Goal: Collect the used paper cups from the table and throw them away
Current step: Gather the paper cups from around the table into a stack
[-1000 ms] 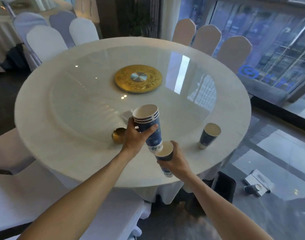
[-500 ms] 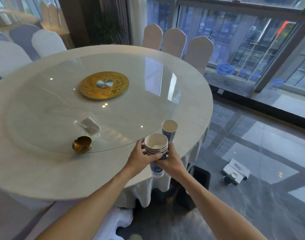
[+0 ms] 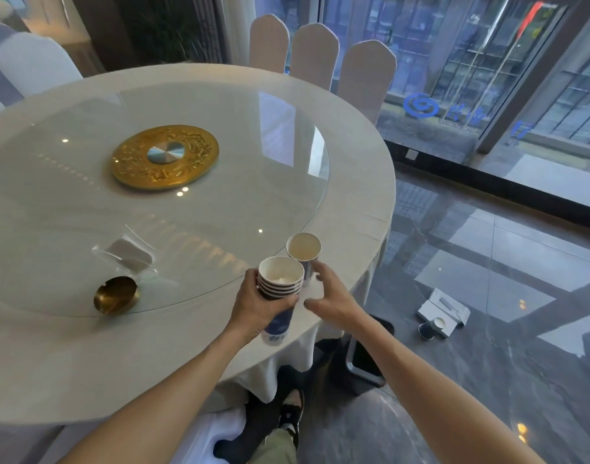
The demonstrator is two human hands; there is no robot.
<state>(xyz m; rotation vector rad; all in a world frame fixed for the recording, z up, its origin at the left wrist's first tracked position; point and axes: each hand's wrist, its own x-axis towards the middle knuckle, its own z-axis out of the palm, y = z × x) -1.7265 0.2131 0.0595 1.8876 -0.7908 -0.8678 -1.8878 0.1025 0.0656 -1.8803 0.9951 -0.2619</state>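
My left hand (image 3: 253, 309) grips a nested stack of blue-and-white paper cups (image 3: 280, 286), held upright over the near right edge of the round table (image 3: 86, 363). A crumpled white bit lies inside the top cup. One single paper cup (image 3: 303, 251) stands on the table just behind the stack, at the edge of the glass turntable. My right hand (image 3: 330, 296) is beside that cup with fingers spread; its fingertips are at the cup's right side and it holds nothing. Another paper cup (image 3: 429, 328) stands on the floor to the right.
A gold ashtray (image 3: 116, 299), a clear holder with white napkins (image 3: 128, 252) and a gold centre disc (image 3: 165, 157) sit on the glass. Covered chairs (image 3: 315, 55) ring the table. A white box (image 3: 444, 311) lies on the floor and a dark object (image 3: 364, 356) by the tablecloth.
My right hand slid its cup into the stack, then let go and moved to the single cup. The view has shifted right along the table edge.
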